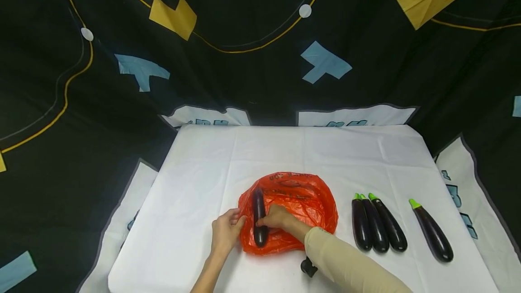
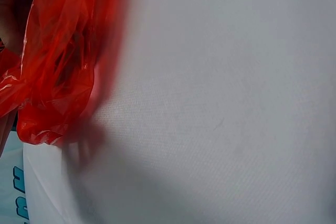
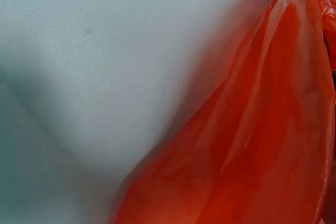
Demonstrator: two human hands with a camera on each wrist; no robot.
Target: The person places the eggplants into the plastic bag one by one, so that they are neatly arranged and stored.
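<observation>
A red plastic bag point(image 1: 309, 211) lies spread open on the white table. One dark eggplant point(image 1: 258, 207) is inside it, along the left side, standing nearly lengthwise away from me. My right hand point(image 1: 277, 218) reaches into the bag from the right and grips this eggplant around its lower half. At the bag's left rim, my left hand point(image 1: 227, 229) pinches the plastic between thumb and fingers. In the left wrist view the crumpled bag point(image 2: 58, 61) covers most of that hand. The right wrist view has the bag's side point(image 3: 236, 145) hiding the right hand.
Three eggplants point(image 1: 376, 227) with green caps lie side by side right of the bag. A single eggplant point(image 1: 433, 234) lies farther right on the white tabletop point(image 1: 203, 162). Behind the table hangs a black cloth point(image 1: 252, 85) with yellow and blue shapes.
</observation>
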